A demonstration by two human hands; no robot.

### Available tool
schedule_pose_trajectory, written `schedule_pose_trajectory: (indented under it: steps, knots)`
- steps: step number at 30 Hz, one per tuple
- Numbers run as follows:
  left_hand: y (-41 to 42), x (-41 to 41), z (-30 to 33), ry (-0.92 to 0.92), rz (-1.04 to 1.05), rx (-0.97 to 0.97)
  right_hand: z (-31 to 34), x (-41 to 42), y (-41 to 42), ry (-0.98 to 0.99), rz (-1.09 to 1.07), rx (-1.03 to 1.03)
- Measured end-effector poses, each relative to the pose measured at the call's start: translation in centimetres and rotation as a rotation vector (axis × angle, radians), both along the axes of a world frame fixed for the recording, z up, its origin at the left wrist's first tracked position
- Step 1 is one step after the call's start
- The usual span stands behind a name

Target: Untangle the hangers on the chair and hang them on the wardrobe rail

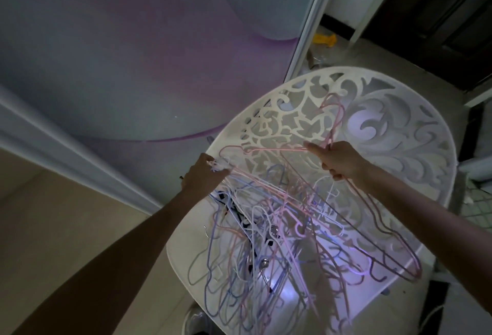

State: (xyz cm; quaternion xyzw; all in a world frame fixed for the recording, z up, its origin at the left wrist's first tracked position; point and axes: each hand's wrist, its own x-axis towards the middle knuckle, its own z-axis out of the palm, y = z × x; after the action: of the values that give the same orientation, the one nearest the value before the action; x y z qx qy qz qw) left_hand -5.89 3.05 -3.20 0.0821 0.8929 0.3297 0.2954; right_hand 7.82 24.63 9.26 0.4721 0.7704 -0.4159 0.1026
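We see a white chair (399,132) with a cut-out scrollwork back, its seat heaped with a tangle of pink, blue and white hangers (261,241). The heap covers the seat's near side, reaching toward the backrest and spilling over the seat's near edge.

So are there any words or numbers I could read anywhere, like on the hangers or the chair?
None: no word, number or label can be read in this dim picture.
The hangers: plain pink, blue and white wire, no writing visible.
The chair: only cut-out swirls, no letters.
The wardrobe door: purple curves, no text.
The yellow thing on the floor: too small and blurred to tell.
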Motion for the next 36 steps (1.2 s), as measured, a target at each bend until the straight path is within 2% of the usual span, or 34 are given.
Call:
schedule_pose_trajectory:
  steps: [2, 4, 8, 13, 18, 22, 26, 28, 30, 34, 36]
  knots:
    - [0.0, 0.3, -0.4, 0.048, -0.051, 0.01, -0.8, 0.2, -0.1, 0.01, 0.061, 0.193]
    - [-0.2, 0.1, -0.8, 0.045, -0.08, 0.018, -1.1, 0.9, 0.0, 0.05, 0.095, 0.269]
    - [-0.1, -0.5, -0.7, 0.035, -0.059, 0.04, -0.6, 2.2, 0.7, 0.105, -0.005, 0.075]
    - [1.1, -0.3, -0.5, 0.077, -0.003, 0.058, 1.4, 1.5, 0.1, 0.178, 0.076, -0.108]
    - [1.4, -0.1, -0.9, 0.109, 0.012, 0.056, 3.4, -1.6, 0.2, 0.118, 0.267, -0.082]
    - [1.2, 0.3, -0.8, 0.161, 0.023, 0.112, 4.5, -2.9, 1.0, 0.023, 0.524, -0.008]
    - [1.0, 0.5, -0.6, 0.145, 0.049, 0.139, 4.5, -2.3, 2.2, 0.0, 0.784, 0.031]
    - [1.1, 0.3, -0.4, 0.128, 0.067, 0.145, 4.3, -0.9, 2.6, 0.008, 0.826, -0.011]
    - [1.2, 0.2, -0.2, 0.112, 0.101, 0.124, 3.5, 0.7, 2.3, 0.079, 0.704, -0.089]
    - [1.7, 0.8, -0.3, 0.008, 0.108, 0.069, 0.8, 2.9, 1.4, 0.223, 0.029, -0.203]
    - [2.0, 0.7, -0.8, -0.111, 0.146, 0.166, 0.3, 3.2, 1.1, 0.235, -0.069, -0.316]
